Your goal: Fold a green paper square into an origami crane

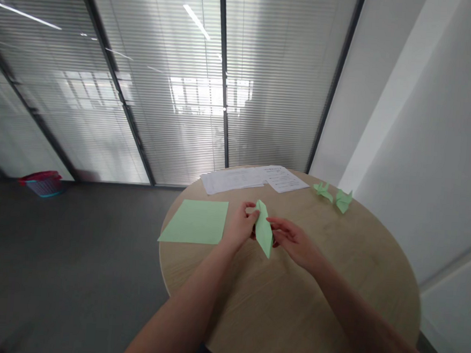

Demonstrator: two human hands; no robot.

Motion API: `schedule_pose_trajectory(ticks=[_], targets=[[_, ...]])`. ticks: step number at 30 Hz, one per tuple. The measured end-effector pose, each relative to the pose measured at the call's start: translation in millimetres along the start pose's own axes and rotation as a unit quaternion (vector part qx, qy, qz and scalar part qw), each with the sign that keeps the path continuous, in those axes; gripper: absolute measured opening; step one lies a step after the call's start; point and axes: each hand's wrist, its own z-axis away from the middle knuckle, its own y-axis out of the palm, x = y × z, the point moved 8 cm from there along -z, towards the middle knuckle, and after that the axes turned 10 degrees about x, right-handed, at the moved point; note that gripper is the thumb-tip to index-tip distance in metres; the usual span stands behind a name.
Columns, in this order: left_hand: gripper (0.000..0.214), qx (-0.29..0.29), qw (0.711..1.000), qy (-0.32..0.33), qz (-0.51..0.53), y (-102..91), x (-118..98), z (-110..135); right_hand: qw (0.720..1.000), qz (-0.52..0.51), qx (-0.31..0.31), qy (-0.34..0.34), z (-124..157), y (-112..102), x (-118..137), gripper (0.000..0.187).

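Note:
A piece of folded green paper point(263, 229), long and pointed at its lower end, is held up over the table between both hands. My left hand point(241, 223) grips its left edge, with the thumb on the near face and the other fingers partly behind. On the other side, my right hand point(293, 239) holds the right edge between its fingertips; some of these fingers are hidden by the paper. Left of my left hand lies a flat green sheet of paper point(195, 222).
White printed pages point(239, 180) overlap at the far edge of the round wooden table point(333, 280). Two folded green paper figures point(343, 200) sit at the back right, near a white wall point(436, 131). A red and blue basket point(43, 183) stands on the floor, far left.

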Motion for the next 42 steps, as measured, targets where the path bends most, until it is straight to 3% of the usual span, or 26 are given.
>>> schedule_pose_trajectory(ticks=[7, 11, 15, 21, 30, 39, 42], targets=[[0.020, 0.059, 0.998, 0.020, 0.000, 10.8, -10.1, 4.4, 0.999, -0.027, -0.004, 0.019, -4.6, -2.4, -8.6, 0.040], [0.026, 0.098, 0.995, 0.013, 0.007, 17.3, -14.2, 7.2, 0.998, -0.043, -0.023, 0.028, -7.2, -5.5, -13.1, 0.038], [0.034, 0.146, 0.988, 0.000, 0.053, 22.8, -15.4, 11.2, 0.995, -0.050, -0.082, 0.040, -5.1, -17.2, -12.9, 0.034], [0.040, 0.225, 0.971, 0.012, 0.078, 28.8, -23.4, 17.4, 0.989, -0.069, -0.120, 0.049, -1.6, -26.5, -9.5, 0.040], [0.039, 0.193, 0.979, 0.058, 0.005, 28.5, -20.3, 10.9, 0.989, -0.042, -0.135, 0.035, -1.3, -24.7, -4.6, 0.046], [0.034, 0.180, 0.973, 0.142, -0.034, 25.6, -40.3, 14.2, 0.994, -0.016, -0.100, -0.030, -1.2, -21.5, 13.2, 0.034], [0.029, 0.146, 0.978, 0.147, -0.029, 20.8, -38.7, 12.4, 0.994, 0.008, -0.103, -0.032, 0.0, -23.8, 14.0, 0.028]])
